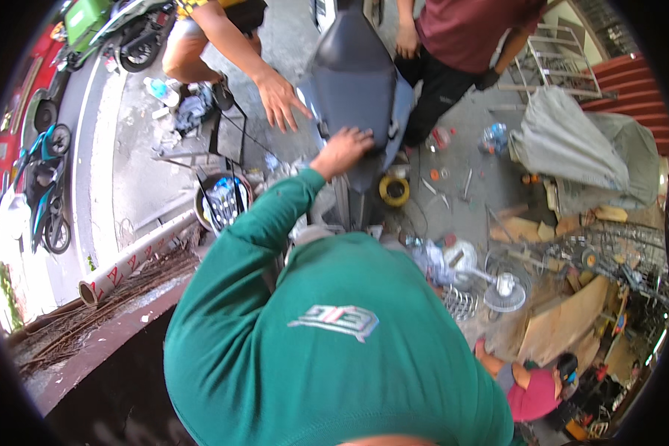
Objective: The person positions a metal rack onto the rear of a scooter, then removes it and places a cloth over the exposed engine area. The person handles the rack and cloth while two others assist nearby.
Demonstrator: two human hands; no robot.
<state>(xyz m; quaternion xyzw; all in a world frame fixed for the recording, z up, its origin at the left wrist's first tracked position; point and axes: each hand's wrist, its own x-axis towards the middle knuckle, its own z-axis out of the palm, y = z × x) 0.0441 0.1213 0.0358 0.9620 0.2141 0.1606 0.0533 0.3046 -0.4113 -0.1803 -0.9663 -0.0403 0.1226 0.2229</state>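
My left hand (344, 151) rests palm down across the rear of a dark motorcycle seat (353, 82), its fingers stretched out and holding nothing. A green sleeve covers that arm. Blue-grey tail panels (402, 111) flank the seat. My right hand is out of sight, and so is its forearm. From the upper left, another person's open hand (279, 100) reaches toward the seat's left side. On the right of the motorcycle stands a person in a maroon shirt (472, 33), one hand hanging close to the seat.
A yellow ring-shaped object (394, 190) and loose tools (438, 195) lie on the floor. A grey cover (572, 141), a fan (505, 293) and wooden boards (565, 320) are at the right. Left are a metal stand (227, 137), a pipe (137, 256) and parked motorcycles (50, 186).
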